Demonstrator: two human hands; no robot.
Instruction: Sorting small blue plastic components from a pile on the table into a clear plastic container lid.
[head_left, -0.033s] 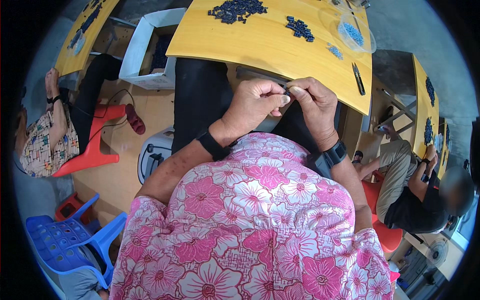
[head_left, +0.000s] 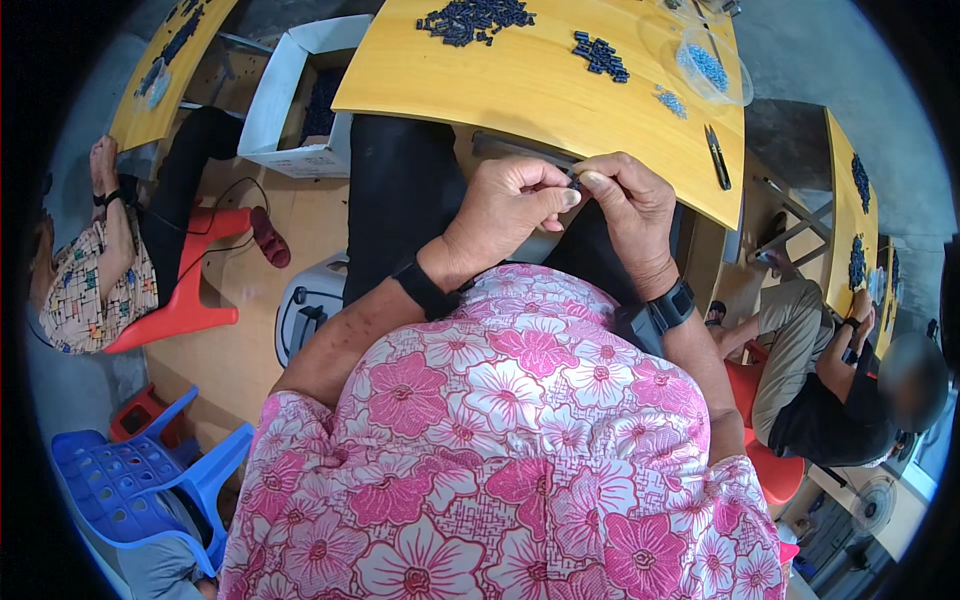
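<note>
In front of my body, near the table's front edge, both hands meet fingertip to fingertip. My left hand (head_left: 505, 208) is closed in a pinch, thumb against the curled index finger. My right hand (head_left: 636, 212) pinches from the other side, its thumb and fingers bent down. A small dark piece (head_left: 574, 184) shows between the fingertips; most of it is covered. On the yellow table (head_left: 490, 95) beyond lie a large heap of small black pieces (head_left: 472, 20) and a smaller group of black cylindrical pieces (head_left: 601, 57).
Right on the table are a clear tub (head_left: 741, 88) of small blue parts, loose pale-blue bits (head_left: 671, 102) and a slim black two-pointed tool (head_left: 717, 158). A white box (head_left: 272, 105) stands left. People sit at both sides; a blue chair (head_left: 110, 485) is lower left.
</note>
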